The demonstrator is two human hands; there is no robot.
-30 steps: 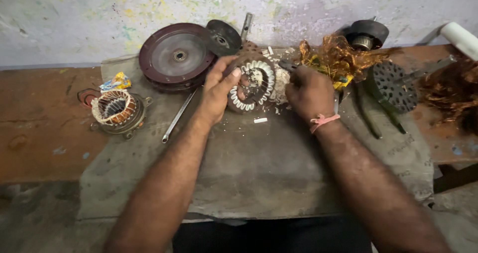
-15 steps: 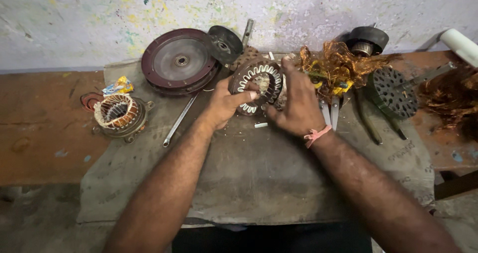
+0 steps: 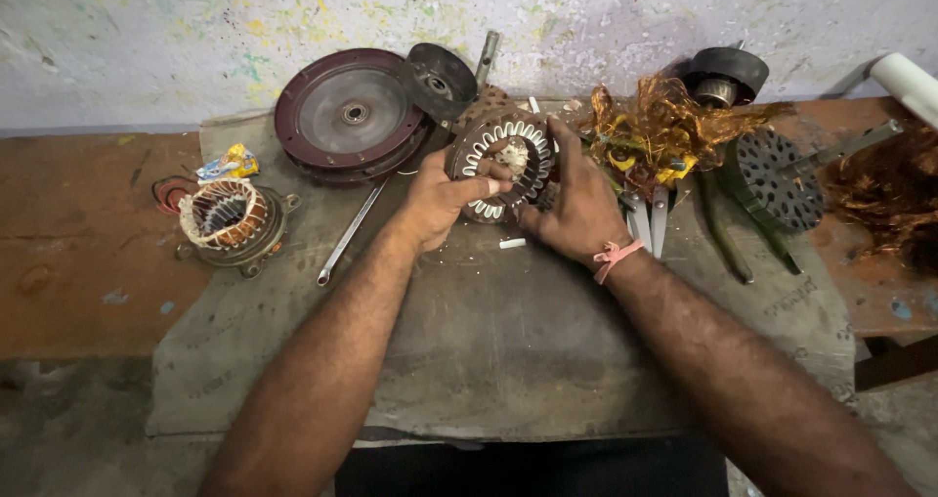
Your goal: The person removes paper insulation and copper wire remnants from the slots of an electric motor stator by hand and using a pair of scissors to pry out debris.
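Note:
A round metal stator core [image 3: 503, 160] with white slot liners stands tilted up on the grey cloth [image 3: 508, 341], held between both hands. My left hand [image 3: 445, 199] grips its lower left rim, thumb across the front. My right hand [image 3: 576, 204], with a pink thread at the wrist, clasps its right side, fingers over the rim. A small white scrap [image 3: 512, 244] lies just below the core.
A wound stator with copper coils [image 3: 227, 218] sits at left. Dark red motor covers [image 3: 352, 116] lean at the back, a long metal rod [image 3: 350, 233] beside them. Tangled copper wire [image 3: 664, 126], pliers [image 3: 650, 218] and a perforated black disc [image 3: 777, 179] lie right.
Both hands have lifted the stator core from lying flat to tilted upright, and shifted their grip around its rim. The view moved slightly.

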